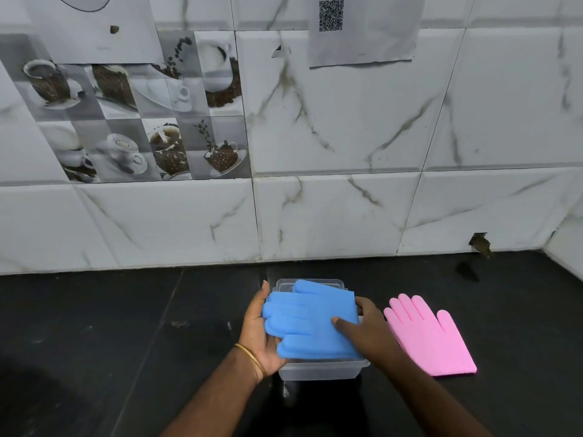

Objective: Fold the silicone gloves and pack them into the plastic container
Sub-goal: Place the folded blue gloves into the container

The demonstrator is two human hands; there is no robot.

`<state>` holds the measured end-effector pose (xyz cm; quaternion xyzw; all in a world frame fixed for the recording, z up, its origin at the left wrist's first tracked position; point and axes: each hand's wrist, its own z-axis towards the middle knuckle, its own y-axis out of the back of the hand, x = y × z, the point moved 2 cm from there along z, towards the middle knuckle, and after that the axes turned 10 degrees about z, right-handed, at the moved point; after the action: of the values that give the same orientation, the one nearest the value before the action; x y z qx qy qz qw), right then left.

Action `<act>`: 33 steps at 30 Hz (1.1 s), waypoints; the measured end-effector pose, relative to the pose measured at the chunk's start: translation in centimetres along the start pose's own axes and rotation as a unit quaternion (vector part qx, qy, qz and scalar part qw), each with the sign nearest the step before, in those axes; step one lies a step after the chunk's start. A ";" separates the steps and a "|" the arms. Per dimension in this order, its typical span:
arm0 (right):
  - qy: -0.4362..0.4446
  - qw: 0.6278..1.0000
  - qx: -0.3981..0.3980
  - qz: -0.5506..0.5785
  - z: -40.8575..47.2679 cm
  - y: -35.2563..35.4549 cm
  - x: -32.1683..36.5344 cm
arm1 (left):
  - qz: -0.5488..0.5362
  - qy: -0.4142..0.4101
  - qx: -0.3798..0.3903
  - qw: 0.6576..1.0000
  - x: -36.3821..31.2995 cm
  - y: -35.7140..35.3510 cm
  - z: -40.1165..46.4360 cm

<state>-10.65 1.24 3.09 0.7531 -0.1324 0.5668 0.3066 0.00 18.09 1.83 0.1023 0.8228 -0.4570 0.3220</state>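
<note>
A folded blue silicone glove (310, 321) lies over the top of a clear plastic container (318, 370) on the black counter. My left hand (257, 332) grips the glove's left side, at its fingers, from below. My right hand (366, 326) holds the glove's right edge, with the thumb on top of it. A pink silicone glove (430, 337) lies flat and unfolded on the counter just right of the container, its fingers pointing away from me. The container's inside is hidden by the blue glove.
The black counter (110, 342) runs left and right of the container. A white marble-tiled wall (347, 216) rises right behind it. A broken hole (479, 244) sits in the wall's base at the right.
</note>
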 end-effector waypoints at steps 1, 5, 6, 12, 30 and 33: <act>0.021 0.998 0.004 -0.057 -0.1 -0.1 -0.3 | 0.006 0.009 -0.010 1.000 0.2 0.2 0.2; 0.054 0.964 0.027 -0.258 -0.8 -1.3 -1.2 | 0.022 0.040 -0.047 0.998 1.0 0.9 1.1; 0.069 0.952 0.025 -0.297 -1.0 -1.7 -1.3 | 0.023 0.047 -0.050 0.997 1.2 1.0 1.3; 0.131 0.921 0.067 -0.360 -1.0 -2.8 -0.9 | 0.017 0.073 -0.068 0.995 2.1 1.9 2.0; 0.174 0.879 0.053 -0.441 -1.4 -3.4 -1.5 | -0.037 0.045 -0.067 0.996 2.3 1.8 3.5; 0.160 0.875 0.065 -0.452 -1.2 -4.0 -2.4 | -0.002 0.072 -0.105 0.992 2.2 1.5 3.6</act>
<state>-10.16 4.69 -0.16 0.6485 0.3098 0.4865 0.4967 0.60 15.67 -1.87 0.0987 0.8875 -0.3600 0.2703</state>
